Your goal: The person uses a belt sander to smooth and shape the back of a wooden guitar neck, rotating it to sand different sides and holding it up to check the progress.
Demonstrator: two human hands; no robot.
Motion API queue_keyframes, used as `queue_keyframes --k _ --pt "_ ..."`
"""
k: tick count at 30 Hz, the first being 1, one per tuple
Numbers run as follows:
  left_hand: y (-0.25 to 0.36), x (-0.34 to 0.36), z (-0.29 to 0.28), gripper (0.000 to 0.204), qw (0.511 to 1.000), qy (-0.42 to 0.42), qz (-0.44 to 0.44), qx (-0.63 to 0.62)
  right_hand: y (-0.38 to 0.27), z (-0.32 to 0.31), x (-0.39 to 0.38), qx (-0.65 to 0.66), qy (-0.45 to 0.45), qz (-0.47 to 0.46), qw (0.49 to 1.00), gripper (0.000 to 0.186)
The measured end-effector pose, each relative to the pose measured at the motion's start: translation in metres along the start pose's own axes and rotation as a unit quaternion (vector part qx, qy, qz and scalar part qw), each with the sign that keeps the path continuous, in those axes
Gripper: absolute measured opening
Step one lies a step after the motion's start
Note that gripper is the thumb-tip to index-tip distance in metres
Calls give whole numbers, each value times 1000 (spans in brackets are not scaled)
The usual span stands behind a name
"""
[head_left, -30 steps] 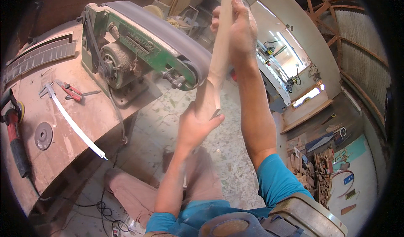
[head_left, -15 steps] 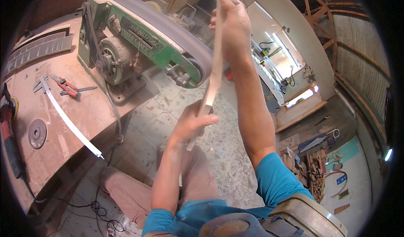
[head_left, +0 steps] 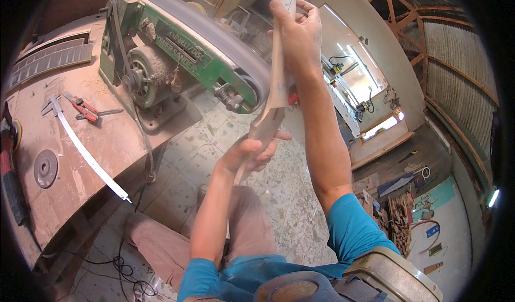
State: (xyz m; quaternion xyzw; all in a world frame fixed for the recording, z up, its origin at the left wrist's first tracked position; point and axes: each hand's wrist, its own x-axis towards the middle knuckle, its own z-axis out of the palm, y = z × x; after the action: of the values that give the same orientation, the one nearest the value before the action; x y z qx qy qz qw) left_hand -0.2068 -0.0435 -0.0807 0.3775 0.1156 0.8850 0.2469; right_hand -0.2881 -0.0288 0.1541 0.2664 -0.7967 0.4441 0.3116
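A long, shaped piece of pale wood point(head_left: 277, 90) runs upright before me, its upper part bearing blue pen marks and its lower end angled and wider. My right hand point(head_left: 300, 36) grips the upper part, thumb along the near face. Lower down, my left hand point(head_left: 253, 154) is wrapped round the angled end, with some fingertips showing past its right side. The wood stands close against the rounded front end of a green belt sander point(head_left: 201, 68); whether they touch, I cannot tell. The sander's grey belt point(head_left: 230, 36) looks smeared, as if running.
On the dusty workbench point(head_left: 80, 162) at left lie a caliper point(head_left: 88, 149), a red-handled cutter point(head_left: 85, 109), a grinding disc point(head_left: 46, 169) and an angle grinder point(head_left: 12, 178). Cables point(head_left: 124, 270) lie on the floor. Wood offcuts point(head_left: 399, 216) are stacked at right.
The wood has turned about its length, so its blue-marked face and broader end now show. My left hand has shifted its grip, and my right fingers have loosened slightly.
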Motion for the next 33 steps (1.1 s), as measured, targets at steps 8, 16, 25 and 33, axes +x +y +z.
queue_keyframes --k 8,16,25,33 --pt "-24 14 -24 103 998 -49 38 -20 -4 0 -5 -179 68 -46 980 69" --pt "-43 0 -28 98 997 48 14 57 39 -22 -22 -123 105 -29 986 60" --pt "-65 -20 70 81 598 404 71 689 87 -144 -86 290 152 167 930 41" --pt "-77 -7 90 85 417 320 80 847 99 -230 -155 316 229 239 889 60"
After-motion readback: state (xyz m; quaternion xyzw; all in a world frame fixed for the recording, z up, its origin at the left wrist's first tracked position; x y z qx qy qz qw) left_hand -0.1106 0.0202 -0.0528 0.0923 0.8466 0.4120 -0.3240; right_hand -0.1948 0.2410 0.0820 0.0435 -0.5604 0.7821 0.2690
